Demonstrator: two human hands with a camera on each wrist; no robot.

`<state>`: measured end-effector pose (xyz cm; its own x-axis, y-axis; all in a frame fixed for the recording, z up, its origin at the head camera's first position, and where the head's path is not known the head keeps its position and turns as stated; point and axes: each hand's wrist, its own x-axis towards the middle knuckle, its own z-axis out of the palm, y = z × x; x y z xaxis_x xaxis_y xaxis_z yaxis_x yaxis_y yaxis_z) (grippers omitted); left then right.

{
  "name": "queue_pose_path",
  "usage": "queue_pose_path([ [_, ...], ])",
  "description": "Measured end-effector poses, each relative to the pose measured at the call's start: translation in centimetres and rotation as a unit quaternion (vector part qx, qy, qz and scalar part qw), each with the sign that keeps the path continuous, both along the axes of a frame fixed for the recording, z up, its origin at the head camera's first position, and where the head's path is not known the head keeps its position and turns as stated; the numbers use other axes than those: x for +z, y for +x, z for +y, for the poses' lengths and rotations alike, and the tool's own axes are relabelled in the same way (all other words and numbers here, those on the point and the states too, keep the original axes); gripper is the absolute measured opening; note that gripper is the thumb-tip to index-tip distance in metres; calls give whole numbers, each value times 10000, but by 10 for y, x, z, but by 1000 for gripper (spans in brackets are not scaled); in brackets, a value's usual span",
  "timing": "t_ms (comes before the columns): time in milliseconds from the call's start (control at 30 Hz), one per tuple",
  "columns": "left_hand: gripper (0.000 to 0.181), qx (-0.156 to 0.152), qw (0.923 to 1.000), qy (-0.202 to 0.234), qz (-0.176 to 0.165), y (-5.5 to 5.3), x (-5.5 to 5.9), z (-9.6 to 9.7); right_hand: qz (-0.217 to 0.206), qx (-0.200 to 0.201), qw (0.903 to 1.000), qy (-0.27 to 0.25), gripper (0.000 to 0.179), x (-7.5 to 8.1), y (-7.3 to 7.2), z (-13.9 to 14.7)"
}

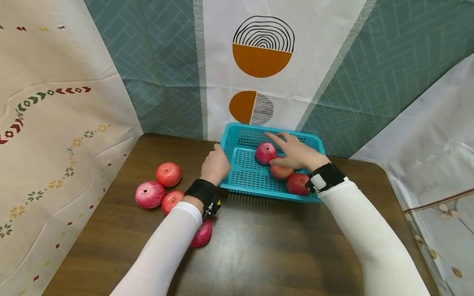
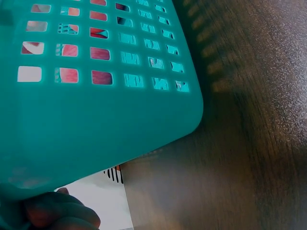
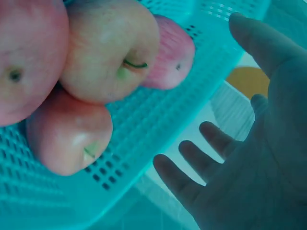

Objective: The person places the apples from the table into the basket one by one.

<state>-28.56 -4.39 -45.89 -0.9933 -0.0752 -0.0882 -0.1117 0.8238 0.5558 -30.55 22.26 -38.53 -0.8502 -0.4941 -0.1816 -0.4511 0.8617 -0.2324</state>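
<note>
A turquoise plastic basket (image 1: 255,190) with a perforated floor and sides stands toward the back of the table. At its left end, my left hand (image 1: 216,165) grips the rim; curled fingers (image 2: 62,213) show by the basket's edge in the left wrist view. My right hand (image 1: 298,154) hovers over the basket's right half, fingers spread and holding nothing. Below it lie several apples: a pink streaked apple (image 1: 265,152), an orange-red apple (image 1: 280,172) partly covered by the hand, and a red apple (image 1: 297,184). The right wrist view shows a stemmed apple (image 3: 112,48) beside the spread fingers.
Left of the basket, on the brown wooden table (image 1: 259,255), sit a red apple (image 1: 168,174), a pink apple (image 1: 149,195) and another red apple (image 1: 171,200). A dark pink apple (image 1: 202,234) is partly behind the left forearm. A patterned curtain (image 1: 163,74) hangs behind the table.
</note>
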Motion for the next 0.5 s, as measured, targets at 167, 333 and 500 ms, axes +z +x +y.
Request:
queue_pose_path([
  [167, 48, -26, 10000, 31, 20, 0, 0, -1, 166, -232, 9987, -425, 90, 10, 15, 29],
  [333, 49, -11, 10000, 75, -22, 1, 1, 0, 644, -877, 9909, -795, 89, 8, 28, 66],
  [500, 47, -24, 10000, 4, 21, 1, 1, 0, 788, -1942, 9707, -1174, 89, -6, 43, 93],
])
